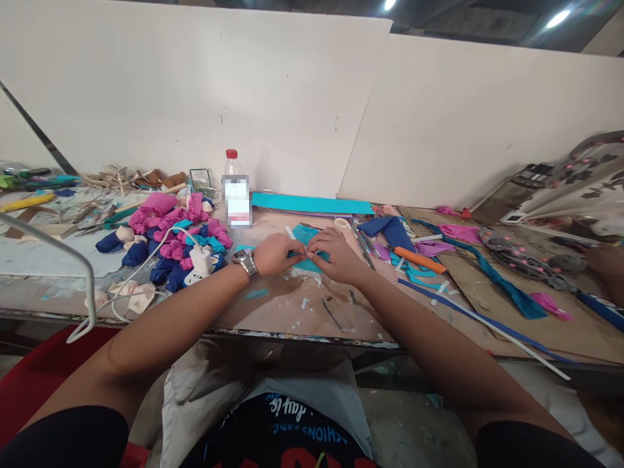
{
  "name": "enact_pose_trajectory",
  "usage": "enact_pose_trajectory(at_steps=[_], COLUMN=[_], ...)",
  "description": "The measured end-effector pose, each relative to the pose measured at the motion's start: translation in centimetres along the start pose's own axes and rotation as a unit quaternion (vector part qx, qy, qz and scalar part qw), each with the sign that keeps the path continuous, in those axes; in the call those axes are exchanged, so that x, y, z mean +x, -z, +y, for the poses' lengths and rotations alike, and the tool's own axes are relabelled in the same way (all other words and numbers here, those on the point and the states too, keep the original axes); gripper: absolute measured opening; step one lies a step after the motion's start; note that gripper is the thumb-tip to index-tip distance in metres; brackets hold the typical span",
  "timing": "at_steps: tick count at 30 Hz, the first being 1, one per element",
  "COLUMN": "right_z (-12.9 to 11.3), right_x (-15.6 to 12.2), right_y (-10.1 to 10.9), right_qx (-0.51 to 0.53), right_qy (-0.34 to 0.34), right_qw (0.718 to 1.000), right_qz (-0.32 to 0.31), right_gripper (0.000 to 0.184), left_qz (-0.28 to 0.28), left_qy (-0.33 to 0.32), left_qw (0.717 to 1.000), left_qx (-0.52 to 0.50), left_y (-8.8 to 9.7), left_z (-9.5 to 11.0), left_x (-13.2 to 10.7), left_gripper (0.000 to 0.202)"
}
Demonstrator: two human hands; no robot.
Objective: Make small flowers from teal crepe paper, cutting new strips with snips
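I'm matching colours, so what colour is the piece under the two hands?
Turquoise; the piece shows best in the head view.

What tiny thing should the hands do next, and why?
Maybe the left hand could steady the blue piece while the right hand gently pinches it, because both hands are close together right over it, fingers bent inward.

Matt, cloth-like teal piece (304, 233), shiny metal watch (250, 266), smooth clear plastic bottle (236, 193).

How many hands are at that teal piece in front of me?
2: the left hand at the teal piece's left side, the right hand at its right.
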State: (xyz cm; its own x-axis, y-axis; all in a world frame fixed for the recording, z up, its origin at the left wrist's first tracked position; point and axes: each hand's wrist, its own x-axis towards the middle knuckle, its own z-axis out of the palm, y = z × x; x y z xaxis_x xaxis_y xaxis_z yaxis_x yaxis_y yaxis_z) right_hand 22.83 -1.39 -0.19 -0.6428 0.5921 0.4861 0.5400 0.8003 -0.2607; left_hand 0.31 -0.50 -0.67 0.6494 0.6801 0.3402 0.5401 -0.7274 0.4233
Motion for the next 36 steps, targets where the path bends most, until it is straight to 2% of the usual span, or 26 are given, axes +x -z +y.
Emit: enact_pose_trajectory(at_steps=[5,10,16,26,31,36], right_z=[0.8,1.2,1.0,1.0,0.7,0.8], right_x=[-0.1,-0.1,-0.1,-0.1,-0.1,-0.2], right_y=[-0.2,-0.4,-0.2,0.0,0.2,0.3], right_qx=[0.035,0.049,0.041,0.075,0.073,0.085], right_qy=[-0.011,-0.013,0.001,0.028,0.034,0.029], right_qw=[0.999,0.999,0.999,0.996,0.996,0.995], right_qz=[-0.013,-0.014,-0.023,-0.044,-0.046,-0.053], right_gripper=[0.039,0.046,0.040,0.038,0.033,0.032], left_qz=[-0.011,-0.045,-0.064,-0.153,-0.181,-0.200], left_qy=[-0.011,0.010,0.031,0.039,0.076,0.101], left_qw=[0.997,0.989,0.985,0.957,0.936,0.929], left_qx=[-0.069,-0.140,-0.160,-0.244,-0.292,-0.296], left_y=[0.2,0.3,0.4,1.4,1.5,1.6], left_z=[-0.2,-0.7,-0.9,-0.9,-1.1,-1.3], left_x=[0.1,0.3,0.4,0.4,0.4,0.4], left_gripper=[0.025,0.033,0.038,0.042,0.035,0.040])
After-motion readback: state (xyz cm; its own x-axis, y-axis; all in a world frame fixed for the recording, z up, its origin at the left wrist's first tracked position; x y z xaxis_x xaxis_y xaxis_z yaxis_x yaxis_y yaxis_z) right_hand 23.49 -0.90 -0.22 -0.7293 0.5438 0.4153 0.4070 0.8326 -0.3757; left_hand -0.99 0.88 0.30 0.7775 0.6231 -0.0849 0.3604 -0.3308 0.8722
